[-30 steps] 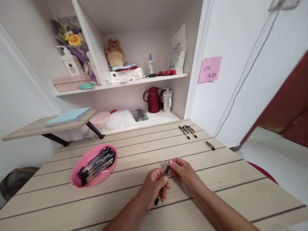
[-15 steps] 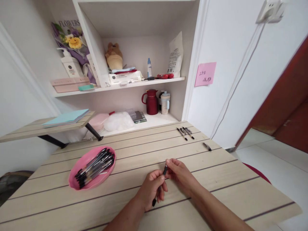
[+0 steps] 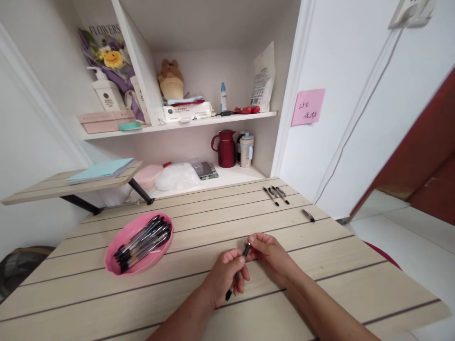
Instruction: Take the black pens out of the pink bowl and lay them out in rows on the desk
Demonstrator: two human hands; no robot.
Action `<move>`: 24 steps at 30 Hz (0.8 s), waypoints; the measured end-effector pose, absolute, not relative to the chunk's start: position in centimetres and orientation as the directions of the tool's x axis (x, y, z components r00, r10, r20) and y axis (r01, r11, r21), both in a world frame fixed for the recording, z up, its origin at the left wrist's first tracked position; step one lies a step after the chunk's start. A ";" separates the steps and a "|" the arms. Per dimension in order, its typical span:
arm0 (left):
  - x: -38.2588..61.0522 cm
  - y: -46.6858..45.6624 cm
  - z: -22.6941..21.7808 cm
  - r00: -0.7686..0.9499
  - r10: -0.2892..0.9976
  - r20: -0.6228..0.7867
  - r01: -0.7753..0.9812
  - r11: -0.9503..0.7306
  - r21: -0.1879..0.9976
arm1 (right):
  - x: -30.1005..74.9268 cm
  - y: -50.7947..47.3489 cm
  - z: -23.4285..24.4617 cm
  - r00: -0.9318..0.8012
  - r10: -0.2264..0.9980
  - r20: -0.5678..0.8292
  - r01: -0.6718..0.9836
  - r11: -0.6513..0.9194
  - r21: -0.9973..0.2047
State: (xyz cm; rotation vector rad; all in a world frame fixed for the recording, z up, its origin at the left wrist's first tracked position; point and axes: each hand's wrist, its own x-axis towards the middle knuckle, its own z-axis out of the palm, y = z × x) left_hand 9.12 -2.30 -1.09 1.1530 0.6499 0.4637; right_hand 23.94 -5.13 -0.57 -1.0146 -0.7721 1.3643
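Pen (image 3: 246,248), one, left hand (image 3: 223,278) grip clenched round it, right hand (image 3: 270,255) pinching its top, one pink tray (image 3: 113,269)

1. Pretty sure this is somebody's home, a small lived-in room corner.
2. Plush toy (image 3: 171,78) and flower bouquet (image 3: 108,57) sit on the shelf above the red jug (image 3: 226,148).
3. Pink sticky note (image 3: 308,107) on the wall, right of the jug.

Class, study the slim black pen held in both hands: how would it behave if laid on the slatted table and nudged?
The slim black plastic pen probably feels light and stiff: it runs straight between the left hand and right hand. Its seemingly round barrel would likely roll, though grooves in the pale slatted wooden table might catch it.
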 end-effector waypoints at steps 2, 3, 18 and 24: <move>9.1 -2.3 -1.1 0.731 0.640 -0.236 -0.005 0.350 0.937 | 24.0 -5.1 -0.5 0.056 0.992 -0.110 -0.440 -0.074 -0.895; 9.2 -2.3 -1.0 0.727 0.643 -0.241 0.000 0.351 0.937 | 24.0 -5.1 -0.5 0.055 0.993 -0.108 -0.452 -0.072 -0.889; 9.1 -2.3 -1.0 0.721 0.649 -0.243 0.000 0.350 0.937 | 23.8 -5.2 -0.3 0.069 0.988 -0.136 -0.495 -0.085 -0.865; 9.1 -2.3 -0.9 0.730 0.636 -0.250 0.027 0.339 0.940 | 24.1 -5.0 -0.7 0.077 0.988 -0.137 -0.389 -0.097 -0.916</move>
